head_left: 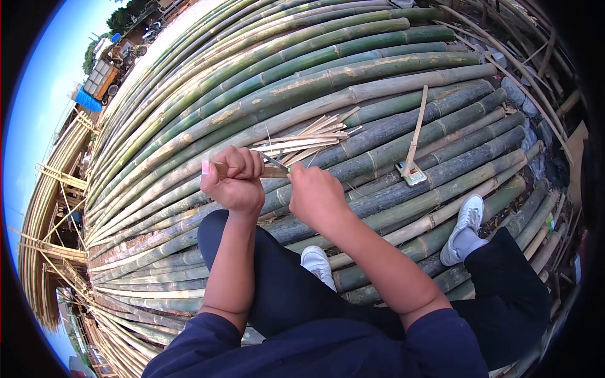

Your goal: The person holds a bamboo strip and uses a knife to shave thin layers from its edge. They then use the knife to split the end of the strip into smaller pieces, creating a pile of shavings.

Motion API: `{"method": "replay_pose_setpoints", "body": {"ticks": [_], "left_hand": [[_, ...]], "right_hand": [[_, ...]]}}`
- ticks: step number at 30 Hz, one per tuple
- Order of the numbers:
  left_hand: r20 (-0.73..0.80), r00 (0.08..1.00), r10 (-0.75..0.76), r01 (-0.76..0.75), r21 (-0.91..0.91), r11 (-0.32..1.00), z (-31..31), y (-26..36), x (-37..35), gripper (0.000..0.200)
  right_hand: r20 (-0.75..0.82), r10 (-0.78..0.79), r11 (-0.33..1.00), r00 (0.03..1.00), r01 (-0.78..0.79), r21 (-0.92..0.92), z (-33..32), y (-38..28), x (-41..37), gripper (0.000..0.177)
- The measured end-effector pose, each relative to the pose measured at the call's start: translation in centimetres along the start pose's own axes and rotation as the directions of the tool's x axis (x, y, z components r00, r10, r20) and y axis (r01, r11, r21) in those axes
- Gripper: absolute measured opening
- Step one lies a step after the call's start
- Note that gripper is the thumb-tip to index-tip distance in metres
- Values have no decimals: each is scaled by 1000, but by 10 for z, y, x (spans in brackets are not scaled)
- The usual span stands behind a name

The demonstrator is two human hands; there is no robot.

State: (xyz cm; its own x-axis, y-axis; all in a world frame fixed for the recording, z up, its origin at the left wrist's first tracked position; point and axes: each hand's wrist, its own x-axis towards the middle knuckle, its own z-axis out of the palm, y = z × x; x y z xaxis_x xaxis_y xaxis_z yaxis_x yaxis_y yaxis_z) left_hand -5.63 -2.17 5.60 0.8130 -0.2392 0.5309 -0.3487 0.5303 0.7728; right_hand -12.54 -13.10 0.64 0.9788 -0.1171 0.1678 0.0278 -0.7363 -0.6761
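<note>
"The fingers: what do they grasp?"

"The left fingers are clenched round a bamboo strip, which spans the gap between the 2 hands. The right fingers grip what looks like a knife; whether its blade touches the strip, I can't tell."

"Which step, then?"

"Paring that strip, I'd judge. The next move calls for a firm left hold and a shallow, controlled stroke."

"Farther out?"

"Slivers lie just beyond, on bamboo poles."

Strips on bamboo poles; truck beyond, far left.
</note>
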Motion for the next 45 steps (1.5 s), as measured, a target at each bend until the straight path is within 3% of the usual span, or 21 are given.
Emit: {"method": "replay_pose_setpoints", "body": {"ticks": [5,9,12,16,19,22,24,29,33,36,39,45], "left_hand": [[17,1000,6,-7,51,999,7,-1,-6,52],[39,999,10,-12,53,999,4,0,-8,51],[60,998,11,-14,52,999,1,3,-8,51],[107,994,5,-12,67,998,3,2,-17,53],[99,995,2,-9,76,997,4,1,-17,54],[108,994,-6,-1,66,998,-5,4,-11,54],[70,998,1,-5,62,998,-7,6,-9,53],[108,994,-1,-3,44,999,-1,6,-16,52],[140,989,58,-65,47,997,-3,7,-22,52],[7,999,32,-32,30,999,-6,9,-21,54],[-25,999,31,-30,13,999,-9,9,-18,54],[5,1000,16,-16,44,999,-4,9,-17,53]], "right_hand": [[-37,100,995,994,-101,-9,2,-7,-11,15],[-87,97,995,991,-97,12,9,-8,-15,14],[-56,108,994,993,-109,-11,5,-8,-16,11],[64,304,945,951,-292,-148,57,36,-19,13],[107,369,924,923,-353,-146,63,60,-22,16],[72,320,946,945,-315,-73,32,50,-12,18],[-94,207,973,974,-195,126,3,19,-16,16],[-109,8,952,994,26,305,-8,-25,-33,18],[-46,47,984,998,-38,176,14,-15,-28,17],[-89,3,976,996,17,219,30,3,-18,17],[-121,-22,988,992,40,152,34,4,-15,16],[-127,25,995,992,-13,97,-4,-39,-38,19]]}}
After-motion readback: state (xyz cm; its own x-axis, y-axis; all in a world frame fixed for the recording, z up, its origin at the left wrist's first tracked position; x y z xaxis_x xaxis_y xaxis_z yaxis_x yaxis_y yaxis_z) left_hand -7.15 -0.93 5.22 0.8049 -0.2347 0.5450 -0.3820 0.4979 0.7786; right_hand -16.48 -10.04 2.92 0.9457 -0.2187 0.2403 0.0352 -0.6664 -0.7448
